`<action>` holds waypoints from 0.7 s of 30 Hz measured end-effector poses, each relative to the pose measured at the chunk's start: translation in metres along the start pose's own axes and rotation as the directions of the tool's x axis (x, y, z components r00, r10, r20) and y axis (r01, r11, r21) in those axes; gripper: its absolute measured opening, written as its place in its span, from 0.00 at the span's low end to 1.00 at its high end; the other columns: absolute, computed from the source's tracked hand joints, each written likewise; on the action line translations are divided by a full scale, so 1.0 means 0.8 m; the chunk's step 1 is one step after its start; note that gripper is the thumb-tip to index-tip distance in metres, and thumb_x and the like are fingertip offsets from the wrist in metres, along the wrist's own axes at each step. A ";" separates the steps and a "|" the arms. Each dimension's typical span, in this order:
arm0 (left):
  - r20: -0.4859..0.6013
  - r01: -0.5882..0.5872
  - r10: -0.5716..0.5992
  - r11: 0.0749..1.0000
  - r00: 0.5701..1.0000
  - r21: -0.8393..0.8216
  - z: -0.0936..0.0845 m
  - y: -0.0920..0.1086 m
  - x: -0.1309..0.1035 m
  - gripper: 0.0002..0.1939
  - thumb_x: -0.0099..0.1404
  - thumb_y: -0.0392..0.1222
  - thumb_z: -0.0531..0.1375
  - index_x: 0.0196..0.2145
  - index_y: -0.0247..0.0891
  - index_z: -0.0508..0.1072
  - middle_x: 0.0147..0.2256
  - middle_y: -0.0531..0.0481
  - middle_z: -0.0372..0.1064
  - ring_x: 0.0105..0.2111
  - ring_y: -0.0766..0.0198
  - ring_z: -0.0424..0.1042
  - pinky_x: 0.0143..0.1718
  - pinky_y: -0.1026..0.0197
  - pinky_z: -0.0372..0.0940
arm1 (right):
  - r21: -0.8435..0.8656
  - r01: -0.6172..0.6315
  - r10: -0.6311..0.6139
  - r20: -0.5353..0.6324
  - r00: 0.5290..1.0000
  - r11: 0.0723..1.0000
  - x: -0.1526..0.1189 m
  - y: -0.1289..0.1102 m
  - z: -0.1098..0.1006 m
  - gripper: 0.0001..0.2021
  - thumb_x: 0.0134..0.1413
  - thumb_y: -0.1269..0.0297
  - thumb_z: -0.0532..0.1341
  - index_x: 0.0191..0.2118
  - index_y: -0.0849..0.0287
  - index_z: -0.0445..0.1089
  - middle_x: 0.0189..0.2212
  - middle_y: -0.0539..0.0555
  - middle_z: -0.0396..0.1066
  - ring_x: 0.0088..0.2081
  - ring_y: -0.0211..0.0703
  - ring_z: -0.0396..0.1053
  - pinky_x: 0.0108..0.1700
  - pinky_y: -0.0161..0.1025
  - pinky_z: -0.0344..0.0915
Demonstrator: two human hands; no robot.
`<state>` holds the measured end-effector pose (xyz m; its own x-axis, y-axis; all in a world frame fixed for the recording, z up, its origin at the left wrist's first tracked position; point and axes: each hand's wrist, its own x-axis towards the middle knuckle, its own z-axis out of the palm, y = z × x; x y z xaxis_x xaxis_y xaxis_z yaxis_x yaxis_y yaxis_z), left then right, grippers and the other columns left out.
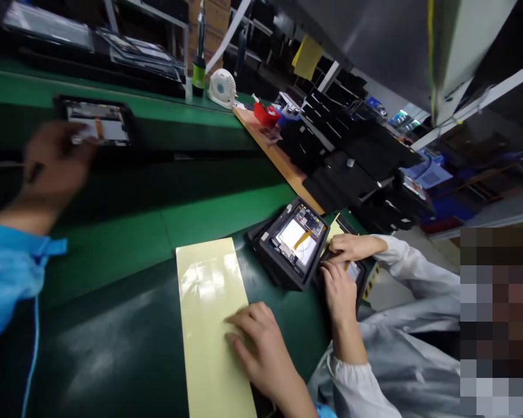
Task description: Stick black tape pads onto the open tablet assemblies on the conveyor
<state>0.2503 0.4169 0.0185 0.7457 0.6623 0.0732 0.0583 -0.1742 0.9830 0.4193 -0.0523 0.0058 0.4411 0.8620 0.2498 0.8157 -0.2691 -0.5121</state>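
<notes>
On the upper left, my left hand point(58, 168), in a blue sleeve and blurred by motion, has its fingers over the left part of an opened tablet point(108, 123) in a black tray; whether it grips anything is unclear. My right hand point(261, 348) rests at the right edge of a long yellow sheet point(209, 325), thumb and fingers apart, holding nothing. Another opened tablet point(298, 238), with a white battery and an orange ribbon cable, lies in a black holder beyond my right hand.
At the right a co-worker's hands point(342, 284) work on another device. A white fan point(222, 87), a green-handled tool point(199, 72) and a red container point(265, 115) stand at the back. Black trays point(344, 174) are piled beyond a wooden edge point(279, 159).
</notes>
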 end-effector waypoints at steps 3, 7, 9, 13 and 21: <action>0.164 -0.203 0.153 0.909 0.975 0.363 0.077 0.009 -0.093 0.41 0.74 0.76 0.62 0.61 0.33 0.81 0.63 0.40 0.75 0.71 0.40 0.64 0.64 0.45 0.67 | 0.041 -0.073 0.063 0.202 0.977 0.996 -0.015 -0.047 0.057 0.16 0.69 0.71 0.67 0.58 0.53 0.81 0.42 0.57 0.78 0.47 0.56 0.74 0.51 0.53 0.72; 0.424 -0.344 0.118 0.790 0.898 0.508 0.169 -0.019 -0.224 0.44 0.77 0.78 0.55 0.74 0.45 0.74 0.75 0.47 0.62 0.77 0.45 0.60 0.80 0.48 0.51 | 0.066 -0.073 0.059 0.193 0.980 0.995 0.014 -0.055 0.081 0.15 0.70 0.70 0.66 0.58 0.57 0.81 0.44 0.60 0.78 0.49 0.59 0.72 0.56 0.54 0.68; 0.441 -0.347 0.079 0.744 0.894 0.571 0.181 -0.040 -0.265 0.47 0.78 0.78 0.51 0.79 0.44 0.65 0.79 0.46 0.52 0.80 0.45 0.53 0.82 0.47 0.46 | 0.105 -0.042 0.021 0.198 0.980 0.994 0.027 -0.057 0.082 0.14 0.70 0.71 0.66 0.57 0.57 0.82 0.44 0.59 0.79 0.51 0.57 0.73 0.57 0.53 0.68; 0.388 -0.308 0.036 0.678 0.921 0.668 0.147 -0.069 -0.292 0.48 0.79 0.76 0.49 0.83 0.42 0.56 0.81 0.43 0.42 0.82 0.41 0.45 0.83 0.37 0.35 | 0.194 0.005 -0.050 0.230 0.972 0.981 0.008 -0.061 0.074 0.14 0.72 0.75 0.64 0.54 0.55 0.84 0.45 0.55 0.82 0.49 0.48 0.78 0.55 0.44 0.72; 0.418 -0.370 0.102 0.681 0.903 0.632 0.115 -0.071 -0.301 0.37 0.81 0.62 0.43 0.76 0.46 0.70 0.77 0.48 0.57 0.79 0.48 0.55 0.83 0.42 0.41 | 0.145 0.076 -0.109 0.236 0.965 0.987 -0.044 -0.084 0.075 0.13 0.70 0.72 0.70 0.54 0.51 0.86 0.44 0.54 0.81 0.51 0.50 0.76 0.59 0.49 0.70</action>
<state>0.1286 0.2005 -0.0708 0.9565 0.2754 0.0959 0.1837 -0.8244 0.5354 0.3263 -0.0389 -0.0182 0.2482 0.9632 0.1030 0.7843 -0.1374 -0.6049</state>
